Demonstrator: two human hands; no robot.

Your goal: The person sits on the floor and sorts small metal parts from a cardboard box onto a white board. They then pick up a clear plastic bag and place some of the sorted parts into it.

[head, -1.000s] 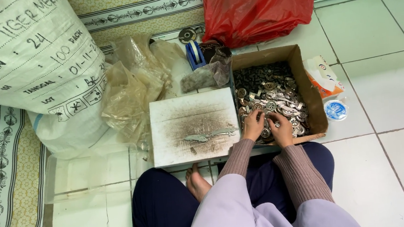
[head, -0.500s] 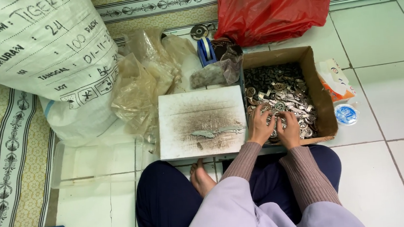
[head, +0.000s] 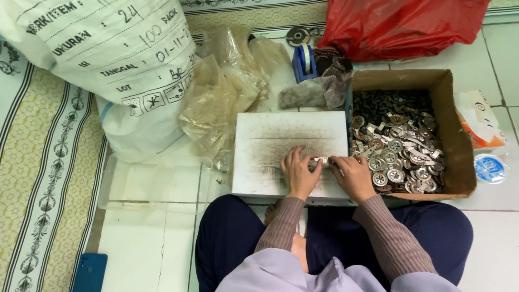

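One cardboard box, one white board, one red bag, one sack, one blue phone.

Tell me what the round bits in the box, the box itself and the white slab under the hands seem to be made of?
The round pieces look like bare metal: silvery, glinting. The box looks like plain brown cardboard, matte with folded flaps. The white slab could be foam or painted board; it is matte and smudged dark, so I cannot tell. The left hand and right hand pinch a small pale part, material unclear.

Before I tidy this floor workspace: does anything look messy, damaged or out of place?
The white board under both hands is smeared with dark grime, and a blue phone lies loose on the tiled floor.
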